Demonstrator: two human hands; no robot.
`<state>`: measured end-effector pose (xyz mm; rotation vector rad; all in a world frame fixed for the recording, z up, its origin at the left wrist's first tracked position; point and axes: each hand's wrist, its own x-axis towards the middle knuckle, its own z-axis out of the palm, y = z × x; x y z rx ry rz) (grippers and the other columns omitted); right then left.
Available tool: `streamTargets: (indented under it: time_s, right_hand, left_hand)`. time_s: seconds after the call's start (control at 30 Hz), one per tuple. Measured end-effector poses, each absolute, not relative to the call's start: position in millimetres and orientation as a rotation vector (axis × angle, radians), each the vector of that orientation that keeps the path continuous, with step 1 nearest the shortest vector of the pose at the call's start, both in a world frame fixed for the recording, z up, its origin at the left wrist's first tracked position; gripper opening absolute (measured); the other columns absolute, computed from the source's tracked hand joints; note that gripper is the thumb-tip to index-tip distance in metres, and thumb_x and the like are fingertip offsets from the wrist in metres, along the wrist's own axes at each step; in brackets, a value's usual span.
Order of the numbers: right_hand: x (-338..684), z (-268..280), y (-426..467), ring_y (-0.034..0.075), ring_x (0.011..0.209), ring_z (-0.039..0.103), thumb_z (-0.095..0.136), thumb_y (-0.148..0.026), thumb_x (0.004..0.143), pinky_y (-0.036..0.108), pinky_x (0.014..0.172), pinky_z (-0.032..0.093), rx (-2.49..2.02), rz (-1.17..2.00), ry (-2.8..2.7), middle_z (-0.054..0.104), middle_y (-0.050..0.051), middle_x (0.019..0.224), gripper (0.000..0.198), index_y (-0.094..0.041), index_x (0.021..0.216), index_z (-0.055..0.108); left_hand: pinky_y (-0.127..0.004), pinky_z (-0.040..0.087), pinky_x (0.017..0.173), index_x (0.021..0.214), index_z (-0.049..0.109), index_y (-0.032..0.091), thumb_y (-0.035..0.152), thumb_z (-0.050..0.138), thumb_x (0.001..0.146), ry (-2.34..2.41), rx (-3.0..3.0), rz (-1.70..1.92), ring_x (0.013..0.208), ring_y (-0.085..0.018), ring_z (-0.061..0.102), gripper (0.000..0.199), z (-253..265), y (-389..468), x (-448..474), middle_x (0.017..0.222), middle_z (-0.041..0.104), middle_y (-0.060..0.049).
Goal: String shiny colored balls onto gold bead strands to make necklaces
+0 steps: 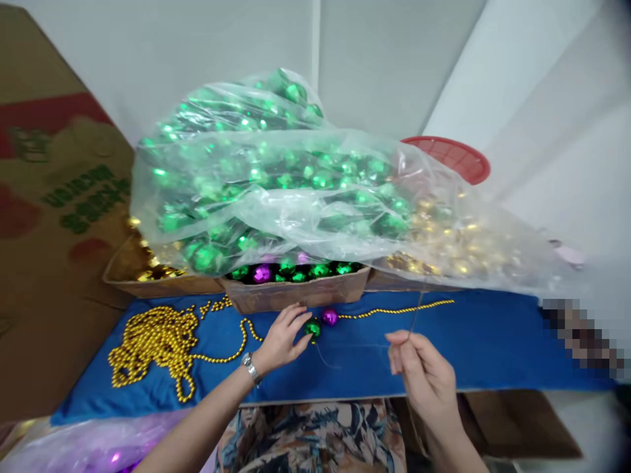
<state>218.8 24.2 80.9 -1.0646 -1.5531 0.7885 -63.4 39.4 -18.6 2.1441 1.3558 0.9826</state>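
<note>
My left hand (pixel 286 335), with a metal watch at the wrist, rests on the blue cloth. Its thumb and fingertips close around a shiny green ball bead (pixel 312 328). Touching or nearly touching that bead on its right is a purple ball bead (pixel 330 317), from which a string of small gold beads (pixel 389 311) runs to the right. My right hand (pixel 424 368) is raised and pinches a long thin needle (pixel 417 314) that points upward. A fine thread (pixel 352 345) stretches from near the green bead toward my right hand.
A pile of gold bead strands (pixel 152 348) lies at left on the blue cloth (pixel 473 355). Behind stand a small cardboard box (pixel 300 295) of green and purple beads and a large clear bag (pixel 276 171) of green ones. A red basket (pixel 448 156) and big carton (pixel 54 197) flank them.
</note>
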Motion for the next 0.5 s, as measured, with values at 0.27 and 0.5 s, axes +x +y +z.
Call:
streamTargets:
  time_s: [0.27,0.5]
  right_hand:
    - [206.6,74.4,36.5,0.011,0.051,0.057,0.048,-0.023,0.095,0.02,0.048,0.046,-0.941,0.706,-1.909,0.06,-0.001,0.066,0.02,-0.023,0.105,0.065]
    - [183.3,85.6,25.2,0.011,0.059,0.061,0.043,-0.022,0.098,0.02,0.06,0.048,-1.007,0.766,-1.954,0.065,0.0,0.07,0.024,-0.02,0.101,0.067]
  left_hand:
    - [-0.035,0.049,0.082,0.096,0.07,0.023,0.024,0.062,0.085,1.708,1.897,1.334,0.088,-0.021,0.062,0.014,42.8,35.6,-99.3,0.089,0.07,-0.008]
    - [-0.025,0.048,0.067,0.087,0.064,0.019,0.022,0.058,0.089,1.643,2.039,1.194,0.072,-0.014,0.063,0.006,43.5,19.5,-105.5,0.08,0.067,-0.002]
